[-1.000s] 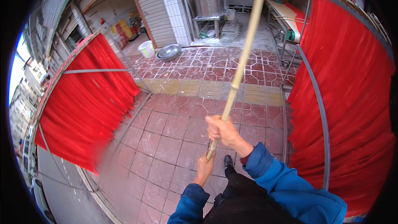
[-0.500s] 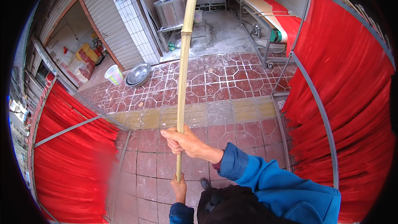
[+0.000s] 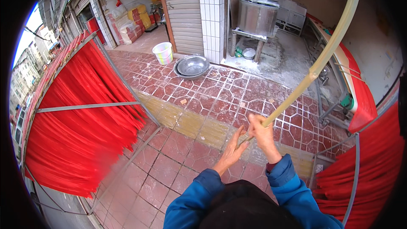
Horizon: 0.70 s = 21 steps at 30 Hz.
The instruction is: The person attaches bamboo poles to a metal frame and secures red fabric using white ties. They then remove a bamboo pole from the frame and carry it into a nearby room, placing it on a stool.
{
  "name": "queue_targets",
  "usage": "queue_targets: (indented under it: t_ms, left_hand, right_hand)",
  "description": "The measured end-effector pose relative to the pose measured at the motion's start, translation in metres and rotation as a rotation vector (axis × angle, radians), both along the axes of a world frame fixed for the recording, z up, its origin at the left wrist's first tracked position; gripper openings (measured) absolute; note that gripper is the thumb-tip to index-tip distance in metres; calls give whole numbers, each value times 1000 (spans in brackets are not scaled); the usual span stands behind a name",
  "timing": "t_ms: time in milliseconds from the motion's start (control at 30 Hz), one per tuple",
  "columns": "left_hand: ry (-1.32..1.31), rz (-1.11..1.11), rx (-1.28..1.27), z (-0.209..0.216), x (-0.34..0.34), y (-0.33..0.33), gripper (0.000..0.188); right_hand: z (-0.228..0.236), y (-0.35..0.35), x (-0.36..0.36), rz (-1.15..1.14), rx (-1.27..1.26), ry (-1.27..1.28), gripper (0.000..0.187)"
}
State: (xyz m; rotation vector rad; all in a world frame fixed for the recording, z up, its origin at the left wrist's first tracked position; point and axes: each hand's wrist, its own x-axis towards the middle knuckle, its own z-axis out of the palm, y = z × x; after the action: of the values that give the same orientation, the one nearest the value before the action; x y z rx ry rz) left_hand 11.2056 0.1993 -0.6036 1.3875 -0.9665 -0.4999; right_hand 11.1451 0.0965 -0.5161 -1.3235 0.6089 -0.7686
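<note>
A long, pale bamboo pole (image 3: 312, 74) slants from in front of my chest up past the upper right edge of the picture. Near its lower end, my right hand (image 3: 263, 138) is closed round it. My left hand (image 3: 230, 152) is beside the pole's lower tip, fingers stretched and thumb apart; whether it touches the tip I cannot tell. On the left, a dense curtain of thin red strands (image 3: 80, 123) hangs from a metal rack (image 3: 89, 107). More red strands (image 3: 364, 165) hang from a second rack at the right.
Ahead on the tiled pavement (image 3: 186, 148) stand a pastel-striped bucket (image 3: 163, 54) and grey metal basins (image 3: 193, 66). Beyond a white-tiled pillar (image 3: 212, 19) is a steel drum machine (image 3: 256, 17). A conveyor table with a red sheet (image 3: 360, 95) stands to its right.
The view has swung left. The pole has gone from nearly upright to leaning right. My left hand has loosened from its lower end and spread its fingers; my right still grips it.
</note>
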Motion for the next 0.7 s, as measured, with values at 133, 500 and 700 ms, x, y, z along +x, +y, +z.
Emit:
queue_targets:
  t_ms: [133,500,700]
  left_hand:
    - [560,-153,-187,21,86,-67,64]
    - [540,47,-361,39,336,-205,58]
    - [573,282,-226,78,476,-229,59]
  right_hand:
    - [0,-47,79,27,-67,26,31]
    - [-9,-151,374,110,-611,-130,49]
    - [5,-194,526,416,-640,-292,83]
